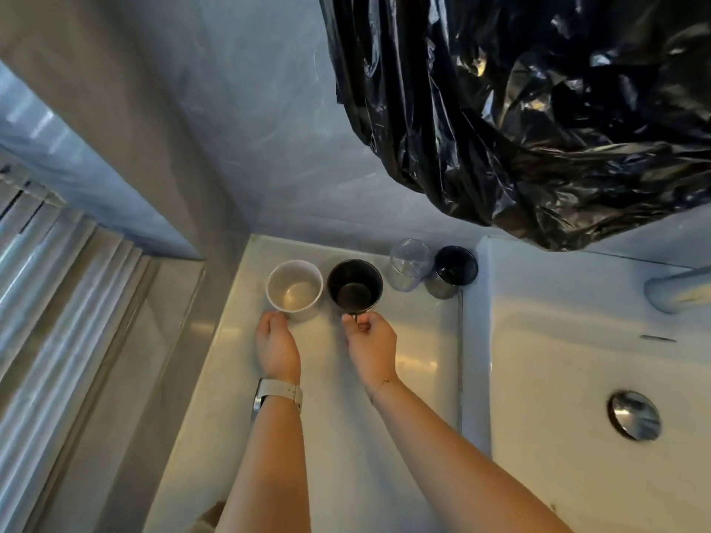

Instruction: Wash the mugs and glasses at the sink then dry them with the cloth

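A white mug (294,285) and a black mug (354,286) stand side by side on the white counter (334,398) left of the sink. My left hand (276,345), with a watch on its wrist, curls its fingers at the white mug's near side, where the handle is hidden. My right hand (370,340) pinches the black mug's handle. Behind them, by the wall, stand a clear glass (408,269) and a dark glass (451,272). No cloth is in view.
The white sink (577,378) lies to the right, with a chrome drain plug (634,415) and part of the tap (677,288) at its far edge. A black plastic bag (538,109) hangs overhead. A grey wall and a window with blinds (46,286) bound the left.
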`<state>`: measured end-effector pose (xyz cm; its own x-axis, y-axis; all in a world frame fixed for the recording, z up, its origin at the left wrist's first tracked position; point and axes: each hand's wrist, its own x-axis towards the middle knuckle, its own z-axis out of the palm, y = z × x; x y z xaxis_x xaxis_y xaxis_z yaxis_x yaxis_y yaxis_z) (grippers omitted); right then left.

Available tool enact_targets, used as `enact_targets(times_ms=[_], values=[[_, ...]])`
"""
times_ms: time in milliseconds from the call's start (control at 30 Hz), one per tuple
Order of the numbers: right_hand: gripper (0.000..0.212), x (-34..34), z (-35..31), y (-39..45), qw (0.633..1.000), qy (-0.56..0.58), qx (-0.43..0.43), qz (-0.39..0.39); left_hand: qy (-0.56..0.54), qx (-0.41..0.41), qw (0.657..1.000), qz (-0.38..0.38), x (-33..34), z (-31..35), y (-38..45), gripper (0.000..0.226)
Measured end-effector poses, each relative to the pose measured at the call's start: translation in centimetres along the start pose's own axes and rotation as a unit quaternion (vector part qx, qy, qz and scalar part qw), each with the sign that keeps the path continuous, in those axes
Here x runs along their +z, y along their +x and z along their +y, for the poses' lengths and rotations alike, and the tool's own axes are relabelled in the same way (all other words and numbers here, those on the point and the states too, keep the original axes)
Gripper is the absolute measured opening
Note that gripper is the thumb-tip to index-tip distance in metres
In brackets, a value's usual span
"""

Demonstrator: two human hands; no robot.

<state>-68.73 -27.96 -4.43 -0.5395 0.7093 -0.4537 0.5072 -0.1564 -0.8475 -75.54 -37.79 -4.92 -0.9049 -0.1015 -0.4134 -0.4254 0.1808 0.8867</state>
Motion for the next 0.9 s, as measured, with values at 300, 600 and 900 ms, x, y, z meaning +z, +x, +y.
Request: enact_targets(times_ms=[300, 600, 900], values=[[0.031, 1.4, -2.0, 3.6, 0.997, 0.037, -0.024, 0.055, 0.027, 0.048, 0.995, -0.085, 3.3, 2.0, 3.8, 0.031], [0.026, 1.2, -1.9, 5.4, 0.997, 0.03, -0.032, 0.06, 0.025, 0.051, 0.993, -0.103, 4.4, 2.1, 4.4, 0.026], [0.027, -3.0, -2.9, 2.1, 0.996, 0.083, 0.004, 0.006, 0.147, 0.09, 0.985, 0.011, 2.6, 4.5, -0.3, 0.034]])
